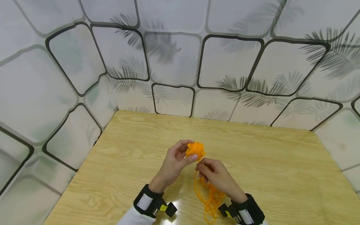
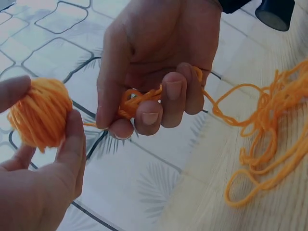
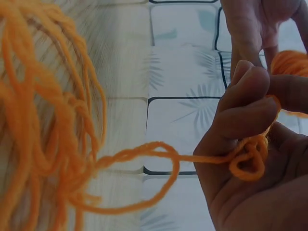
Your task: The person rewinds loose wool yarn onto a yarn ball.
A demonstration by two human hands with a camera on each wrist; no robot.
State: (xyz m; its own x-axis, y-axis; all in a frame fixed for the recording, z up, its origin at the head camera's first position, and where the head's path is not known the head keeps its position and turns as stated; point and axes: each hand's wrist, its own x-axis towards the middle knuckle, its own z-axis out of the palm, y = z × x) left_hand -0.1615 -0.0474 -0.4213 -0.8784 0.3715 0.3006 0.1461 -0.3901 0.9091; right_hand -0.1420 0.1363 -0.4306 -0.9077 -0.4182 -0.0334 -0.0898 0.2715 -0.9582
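Orange yarn ball [image 1: 196,150], held up over the wooden table [image 1: 135,137] in the left hand [image 1: 175,163] — fingers and thumb curved round it — right hand [image 1: 214,173] at its five o'clock, fingers curled on a twist of yarn [image 2: 126,106], loose orange tangle [image 1: 214,197] at that hand's six o'clock.

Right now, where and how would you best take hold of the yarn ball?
The yarn ball is probably best pinched lightly across its rounded sides, coming from the head view's upper right: that side is bare, while the left grip covers its left and near sides. Keep off the strand leading to the right grip; pulling it could unwind the ball.
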